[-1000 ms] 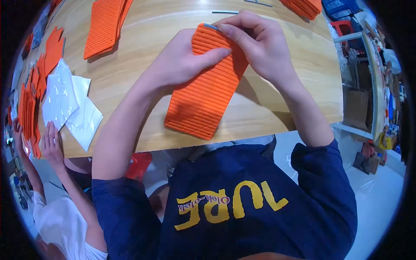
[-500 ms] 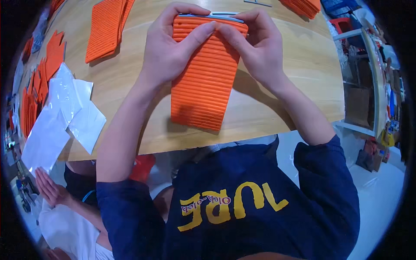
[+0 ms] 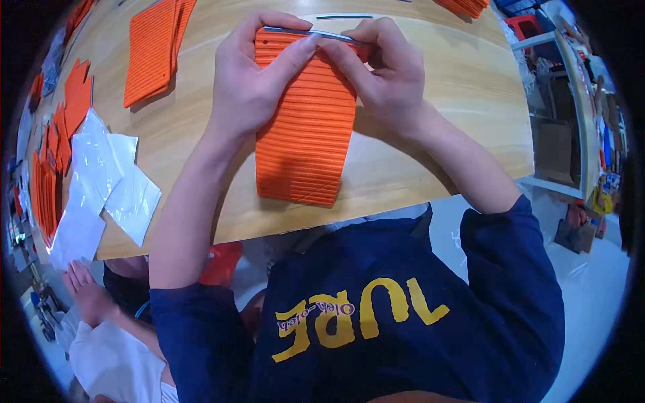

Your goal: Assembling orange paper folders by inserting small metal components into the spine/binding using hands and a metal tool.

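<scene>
An orange ribbed mat (image 3: 306,127) lies lengthwise on the wooden table (image 3: 430,161) in front of me. A thin grey metal rod (image 3: 306,31) runs along the mat's far edge. My left hand (image 3: 252,77) presses on the mat's upper left part, with its thumb and fingers pinching the rod. My right hand (image 3: 383,70) grips the far right corner of the mat, fingertips on the same rod. A second grey rod (image 3: 344,17) lies loose on the table just beyond.
A stack of orange mats (image 3: 154,50) sits at the far left, with more orange pieces (image 3: 57,148) along the left edge. Clear plastic bags (image 3: 104,181) lie near the left front edge. Another person's hand (image 3: 84,295) shows at lower left. Shelving (image 3: 564,121) stands to the right.
The mat has been turned and slid from a slant to lie straight in front of me. Both hands moved to its far edge, now pinching the rod there.
</scene>
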A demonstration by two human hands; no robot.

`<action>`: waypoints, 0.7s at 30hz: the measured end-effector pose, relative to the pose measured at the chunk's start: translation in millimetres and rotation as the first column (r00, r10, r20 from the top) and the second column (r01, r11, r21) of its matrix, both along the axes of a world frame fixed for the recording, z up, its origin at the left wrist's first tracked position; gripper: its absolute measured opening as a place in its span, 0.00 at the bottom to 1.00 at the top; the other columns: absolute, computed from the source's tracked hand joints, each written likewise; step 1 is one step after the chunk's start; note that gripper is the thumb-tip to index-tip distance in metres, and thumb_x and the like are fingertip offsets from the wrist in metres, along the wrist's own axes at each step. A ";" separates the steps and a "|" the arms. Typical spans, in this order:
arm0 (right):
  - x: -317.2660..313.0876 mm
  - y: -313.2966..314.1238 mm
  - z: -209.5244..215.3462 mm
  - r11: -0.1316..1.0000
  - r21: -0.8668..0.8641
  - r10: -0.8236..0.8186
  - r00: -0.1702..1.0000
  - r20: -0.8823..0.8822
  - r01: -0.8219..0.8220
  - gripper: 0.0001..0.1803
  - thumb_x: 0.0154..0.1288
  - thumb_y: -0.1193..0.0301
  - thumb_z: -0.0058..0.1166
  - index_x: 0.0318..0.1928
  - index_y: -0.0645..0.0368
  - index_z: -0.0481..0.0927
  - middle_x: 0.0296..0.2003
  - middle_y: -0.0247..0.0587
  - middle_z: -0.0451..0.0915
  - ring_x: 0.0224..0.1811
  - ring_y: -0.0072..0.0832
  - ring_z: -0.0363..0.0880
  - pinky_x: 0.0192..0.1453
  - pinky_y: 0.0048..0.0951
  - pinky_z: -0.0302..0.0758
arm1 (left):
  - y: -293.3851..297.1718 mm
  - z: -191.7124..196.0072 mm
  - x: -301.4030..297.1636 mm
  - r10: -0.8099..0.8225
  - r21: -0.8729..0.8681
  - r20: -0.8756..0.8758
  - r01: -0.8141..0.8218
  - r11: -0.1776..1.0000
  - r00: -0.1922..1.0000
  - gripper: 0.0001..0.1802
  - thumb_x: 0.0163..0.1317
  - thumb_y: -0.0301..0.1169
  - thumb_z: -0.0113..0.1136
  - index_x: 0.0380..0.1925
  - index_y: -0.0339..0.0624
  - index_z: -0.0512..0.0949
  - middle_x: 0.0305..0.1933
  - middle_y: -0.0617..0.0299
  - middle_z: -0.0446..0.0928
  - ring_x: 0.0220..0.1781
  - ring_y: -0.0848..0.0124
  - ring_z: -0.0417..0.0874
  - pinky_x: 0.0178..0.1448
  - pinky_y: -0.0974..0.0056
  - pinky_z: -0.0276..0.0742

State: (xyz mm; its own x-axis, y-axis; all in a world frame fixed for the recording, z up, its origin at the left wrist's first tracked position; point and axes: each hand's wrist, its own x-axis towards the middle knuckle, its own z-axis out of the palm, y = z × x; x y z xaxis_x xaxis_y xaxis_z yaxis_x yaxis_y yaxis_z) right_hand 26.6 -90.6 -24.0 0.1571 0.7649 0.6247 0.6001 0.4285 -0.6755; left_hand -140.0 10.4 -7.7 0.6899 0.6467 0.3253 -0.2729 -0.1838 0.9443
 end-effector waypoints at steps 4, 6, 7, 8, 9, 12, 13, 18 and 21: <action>-1.1 -2.8 -3.5 1.000 -0.004 -0.006 1.000 -0.014 0.005 0.10 0.71 0.75 0.62 0.44 0.63 0.73 0.31 0.37 0.80 0.26 0.17 0.76 0.29 0.15 0.74 | -2.1 2.8 2.0 0.017 -0.013 -0.023 -0.017 1.000 1.000 0.10 0.67 0.24 0.63 0.47 0.36 0.77 0.39 0.58 0.82 0.35 0.76 0.80 0.41 0.74 0.78; -2.1 -4.3 -4.8 1.000 -0.016 -0.016 0.999 -0.046 0.016 0.10 0.71 0.76 0.62 0.44 0.63 0.73 0.31 0.36 0.80 0.25 0.16 0.74 0.28 0.15 0.73 | -3.1 4.4 2.7 0.028 -0.017 -0.041 -0.029 0.999 0.999 0.10 0.67 0.24 0.63 0.46 0.37 0.77 0.38 0.59 0.82 0.35 0.77 0.80 0.40 0.74 0.78; -1.6 -4.5 -6.7 1.000 -0.016 -0.019 0.999 -0.047 0.019 0.10 0.71 0.76 0.62 0.44 0.63 0.73 0.31 0.36 0.80 0.25 0.16 0.74 0.28 0.15 0.73 | -3.2 4.2 2.6 0.025 -0.018 -0.043 -0.026 1.000 0.999 0.10 0.67 0.24 0.63 0.46 0.37 0.77 0.38 0.59 0.82 0.35 0.77 0.80 0.40 0.74 0.78; -0.4 -3.7 -9.3 1.000 -0.013 -0.003 0.999 -0.037 0.003 0.10 0.71 0.76 0.62 0.44 0.63 0.73 0.31 0.36 0.80 0.26 0.16 0.75 0.28 0.15 0.73 | -2.9 3.8 2.2 0.025 -0.019 -0.046 -0.025 0.999 0.999 0.10 0.66 0.24 0.63 0.46 0.37 0.78 0.38 0.58 0.82 0.34 0.76 0.80 0.39 0.74 0.78; 1.0 -2.6 -12.0 1.000 -0.010 0.012 1.000 -0.026 -0.012 0.09 0.72 0.75 0.61 0.44 0.63 0.73 0.31 0.37 0.80 0.26 0.16 0.75 0.29 0.15 0.73 | -2.2 3.2 1.9 0.023 -0.020 -0.049 -0.024 1.000 0.999 0.10 0.65 0.24 0.64 0.45 0.36 0.78 0.38 0.58 0.82 0.34 0.76 0.81 0.38 0.74 0.79; 2.2 -1.9 -14.0 0.999 -0.006 0.036 0.999 -0.007 -0.036 0.08 0.73 0.75 0.60 0.44 0.63 0.73 0.32 0.37 0.80 0.27 0.16 0.75 0.30 0.15 0.73 | 0.5 1.0 2.2 0.015 -0.022 -0.058 -0.016 1.000 0.998 0.10 0.64 0.24 0.65 0.44 0.36 0.79 0.37 0.58 0.82 0.33 0.75 0.81 0.37 0.74 0.79; 0.4 -2.6 -12.1 0.998 -0.040 0.037 0.998 -0.058 -0.039 0.08 0.73 0.75 0.60 0.44 0.63 0.73 0.33 0.37 0.80 0.28 0.17 0.76 0.31 0.15 0.73 | 2.2 -0.4 2.6 0.011 -0.024 -0.045 -0.012 1.000 0.999 0.10 0.64 0.24 0.65 0.44 0.36 0.79 0.37 0.58 0.82 0.33 0.75 0.81 0.37 0.74 0.79; -5.8 -1.5 -1.2 0.988 -0.133 0.042 0.968 -0.247 -0.077 0.07 0.74 0.75 0.58 0.45 0.62 0.73 0.36 0.39 0.81 0.31 0.18 0.78 0.34 0.15 0.76 | 6.5 -2.6 4.7 0.019 -0.036 0.002 -0.019 0.999 1.000 0.10 0.64 0.24 0.65 0.44 0.36 0.79 0.37 0.58 0.82 0.32 0.76 0.80 0.36 0.74 0.78; -7.1 2.3 2.9 0.983 -0.123 0.084 0.929 -0.360 -0.137 0.07 0.74 0.74 0.57 0.45 0.62 0.73 0.38 0.41 0.82 0.34 0.19 0.80 0.37 0.16 0.78 | 6.0 0.1 5.2 0.070 -0.070 0.025 -0.068 0.995 0.997 0.11 0.65 0.25 0.64 0.46 0.36 0.79 0.36 0.58 0.82 0.32 0.76 0.80 0.36 0.75 0.78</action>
State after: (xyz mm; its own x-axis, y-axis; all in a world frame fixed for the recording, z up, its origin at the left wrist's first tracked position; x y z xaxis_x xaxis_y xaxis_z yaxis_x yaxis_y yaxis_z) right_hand 19.5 -88.3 -21.0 0.2561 0.8672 0.4270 0.2667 0.3613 -0.8935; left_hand -134.7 16.4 -7.6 0.6341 0.7141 0.2965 -0.2882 -0.1375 0.9477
